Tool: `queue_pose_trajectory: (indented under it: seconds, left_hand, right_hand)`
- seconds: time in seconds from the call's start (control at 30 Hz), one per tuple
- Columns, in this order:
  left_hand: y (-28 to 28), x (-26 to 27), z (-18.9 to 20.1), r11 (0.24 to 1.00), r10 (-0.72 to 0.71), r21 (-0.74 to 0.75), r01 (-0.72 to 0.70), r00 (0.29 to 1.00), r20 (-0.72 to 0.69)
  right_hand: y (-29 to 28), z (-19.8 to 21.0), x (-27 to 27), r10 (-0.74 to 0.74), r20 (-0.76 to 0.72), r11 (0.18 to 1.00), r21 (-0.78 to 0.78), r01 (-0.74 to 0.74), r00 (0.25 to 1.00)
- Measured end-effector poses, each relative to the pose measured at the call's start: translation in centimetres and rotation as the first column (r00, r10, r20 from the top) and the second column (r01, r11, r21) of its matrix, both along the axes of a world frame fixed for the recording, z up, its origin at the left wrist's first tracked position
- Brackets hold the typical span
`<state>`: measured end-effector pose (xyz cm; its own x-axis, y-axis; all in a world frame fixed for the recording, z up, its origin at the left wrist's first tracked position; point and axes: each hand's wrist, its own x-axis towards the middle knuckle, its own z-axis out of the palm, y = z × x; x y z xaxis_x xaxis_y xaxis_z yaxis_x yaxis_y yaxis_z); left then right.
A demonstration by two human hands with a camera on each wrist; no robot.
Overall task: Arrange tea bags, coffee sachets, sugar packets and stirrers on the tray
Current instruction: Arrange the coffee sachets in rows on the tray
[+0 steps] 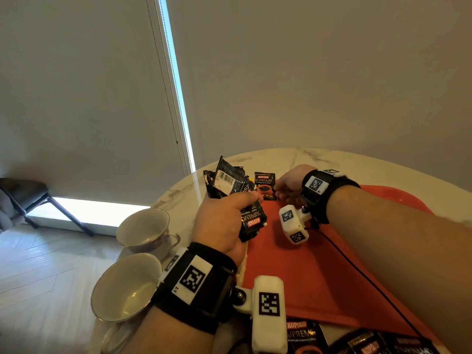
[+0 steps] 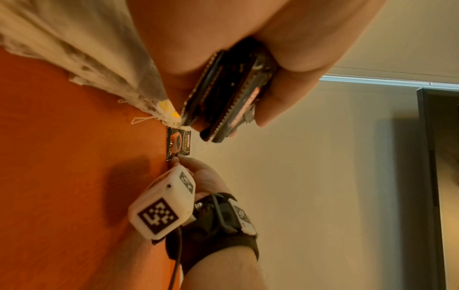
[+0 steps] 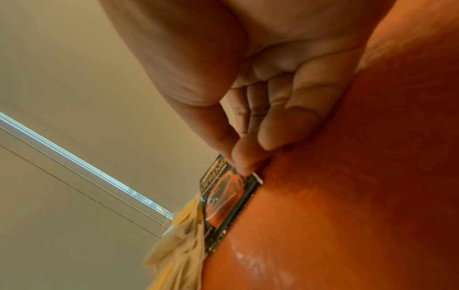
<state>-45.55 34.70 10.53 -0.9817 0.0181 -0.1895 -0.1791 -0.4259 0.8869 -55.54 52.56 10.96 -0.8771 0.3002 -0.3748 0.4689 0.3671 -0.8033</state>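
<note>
My left hand (image 1: 240, 204) grips a bundle of black coffee sachets (image 1: 229, 180), held above the far left corner of the red tray (image 1: 319, 264); the left wrist view shows the stack (image 2: 231, 98) edge-on between thumb and fingers. My right hand (image 1: 278, 192) pinches the near corner of a single coffee sachet (image 1: 265, 186) lying at the tray's far edge. In the right wrist view, its thumb and fingertips (image 3: 242, 157) close on that sachet (image 3: 223, 196). Pale tea bags (image 2: 99, 58) lie along the tray's left side, beside the sachet (image 3: 181, 245).
Two empty cups (image 1: 145, 226) (image 1: 125, 287) on saucers stand on the marble table (image 1: 306, 157) left of the tray. More coffee sachets (image 1: 301, 335) lie off the tray's near edge. A dark chair (image 1: 23, 192) stands on the floor at far left.
</note>
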Motion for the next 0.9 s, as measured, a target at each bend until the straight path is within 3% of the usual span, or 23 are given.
queue_pose_trajectory:
  seconds: [0.23, 0.37, 0.53, 0.6, 0.67, 0.9]
  left_hand:
    - [0.2, 0.0, -0.2, 0.999, -0.008, -0.033, 0.009, 1.000, 0.018]
    - [0.4, 0.3, 0.1, 0.997, -0.072, -0.027, 0.073, 0.997, 0.040]
    - [0.7, 1.0, 1.0, 0.988, -0.153, 0.016, 0.152, 0.985, 0.080]
    - [0.7, 1.3, 1.4, 0.986, -0.167, 0.027, 0.166, 0.985, 0.054]
    - [0.7, 1.8, 1.8, 0.981, -0.188, 0.042, 0.187, 0.982, 0.026]
    - [0.0, 1.6, 2.2, 0.975, -0.169, 0.147, 0.164, 0.985, 0.023]
  right_hand:
    - [-0.2, 0.4, 0.6, -0.014, -0.026, 0.999, -0.035, 0.013, 1.000]
    - [0.1, 1.8, 1.7, -0.069, -0.139, 0.977, -0.210, 0.039, 0.988]
    - [-1.4, 5.1, 7.6, 0.153, -0.345, 0.873, -0.391, -0.290, 0.926]
    - [-1.9, 5.4, 9.1, 0.223, -0.423, 0.875, -0.310, -0.371, 0.878]
    - [-2.1, 5.0, 9.7, 0.235, -0.483, 0.901, -0.217, -0.375, 0.844]
    - [-1.7, 4.5, 9.5, 0.206, -0.526, 0.864, -0.299, -0.406, 0.825]
